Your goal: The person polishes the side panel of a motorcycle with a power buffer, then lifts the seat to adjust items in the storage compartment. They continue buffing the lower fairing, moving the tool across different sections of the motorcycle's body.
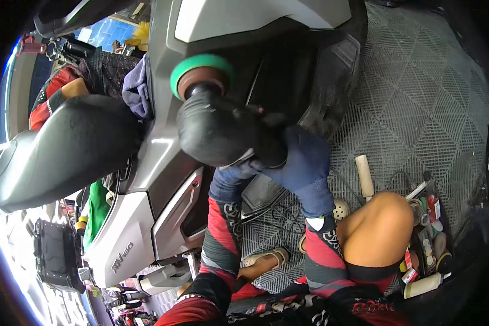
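Note:
A black power polisher (pixel 214 127) with a green foam pad (pixel 201 63) on a brown backing is held over the scooter's grey side panel (pixel 171 117). The pad overlaps the panel, below the light grey upper fairing (pixel 217 22). My left hand (pixel 232 176), in a blue glove, is closed under the polisher's body. My right hand (pixel 308 165), gloved in blue too, wraps around the rear handle end. Both hands' fingertips are mostly hidden behind the tool.
The scooter's black seat (pixel 65 146) lies left, with a purple cloth (pixel 137 89) beside it. Another person's red sleeve (pixel 60 89) is behind the seat. At lower right, a caddy of bottles and tools (pixel 426 217) stands beside my knee (pixel 377 228) on grey floor tiles (pixel 418 98).

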